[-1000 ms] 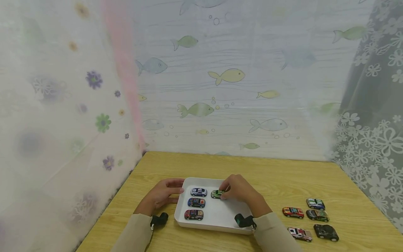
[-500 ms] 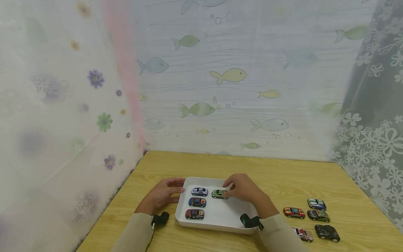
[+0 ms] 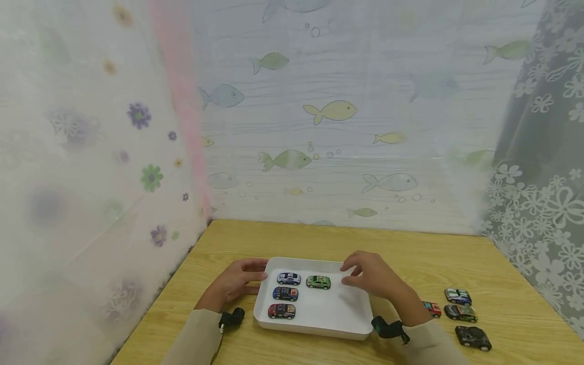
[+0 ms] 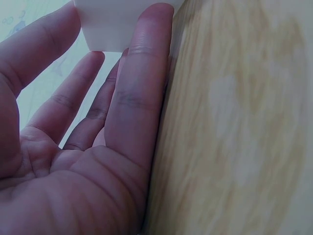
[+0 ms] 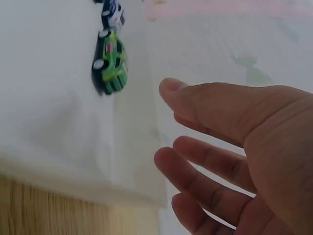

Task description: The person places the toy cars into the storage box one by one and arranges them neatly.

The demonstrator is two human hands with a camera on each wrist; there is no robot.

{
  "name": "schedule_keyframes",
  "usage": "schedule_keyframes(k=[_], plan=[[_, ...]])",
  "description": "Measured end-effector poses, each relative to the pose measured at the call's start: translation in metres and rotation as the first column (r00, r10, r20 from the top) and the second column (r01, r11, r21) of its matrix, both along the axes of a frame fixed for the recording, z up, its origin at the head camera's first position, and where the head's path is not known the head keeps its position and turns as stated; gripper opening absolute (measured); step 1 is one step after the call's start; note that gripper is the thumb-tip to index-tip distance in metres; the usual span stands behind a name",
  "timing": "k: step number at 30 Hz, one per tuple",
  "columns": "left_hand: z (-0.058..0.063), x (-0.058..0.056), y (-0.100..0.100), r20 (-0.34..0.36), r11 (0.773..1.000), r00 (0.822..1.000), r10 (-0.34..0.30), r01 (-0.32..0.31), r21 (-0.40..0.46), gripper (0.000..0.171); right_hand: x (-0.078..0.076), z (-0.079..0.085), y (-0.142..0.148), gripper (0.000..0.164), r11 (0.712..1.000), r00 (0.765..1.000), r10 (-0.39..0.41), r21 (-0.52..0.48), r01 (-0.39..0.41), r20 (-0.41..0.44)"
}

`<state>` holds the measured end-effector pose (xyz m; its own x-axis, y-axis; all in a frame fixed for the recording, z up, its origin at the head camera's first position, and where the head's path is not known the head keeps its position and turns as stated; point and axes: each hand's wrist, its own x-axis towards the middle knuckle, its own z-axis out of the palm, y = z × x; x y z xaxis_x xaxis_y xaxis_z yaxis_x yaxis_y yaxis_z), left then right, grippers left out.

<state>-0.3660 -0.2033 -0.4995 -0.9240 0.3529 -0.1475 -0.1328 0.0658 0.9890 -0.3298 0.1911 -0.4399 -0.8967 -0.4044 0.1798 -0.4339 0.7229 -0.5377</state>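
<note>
A shallow white tray (image 3: 315, 332) stands on the table with several toy cars in it. A white-and-blue car (image 3: 288, 278), a blue car (image 3: 285, 293) and a red-and-black car (image 3: 281, 311) form a column on its left side. The green toy car (image 3: 318, 282) sits right of the white-and-blue one. My left hand (image 3: 236, 279) touches the tray's left wall with mostly straight fingers, seen closely in the left wrist view. My right hand (image 3: 371, 274) hovers over the tray's right side, fingers apart and holding nothing. In the right wrist view, a gap separates it from the green car.
Right of the tray lie more toy cars: a white-green-blue one (image 3: 458, 296), a dark green one (image 3: 461, 313), a black one (image 3: 473, 337) and a red one (image 3: 431, 308) partly behind my right arm. Fish-printed curtain (image 3: 337, 152) hangs behind the wooden table (image 3: 255, 233).
My right hand has let go of the green car and moved right, away from it. The green car stays in the tray. My left hand keeps its place.
</note>
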Motion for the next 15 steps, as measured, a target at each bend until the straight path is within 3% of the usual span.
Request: schedule_keyframes(k=[15], plan=[[0.0,-0.002,0.001,-0.004,1.0,1.0,-0.002,0.002,-0.014,0.058,0.02,0.001,0.065,0.019,0.999,0.997,-0.006,0.047,0.01,-0.076]])
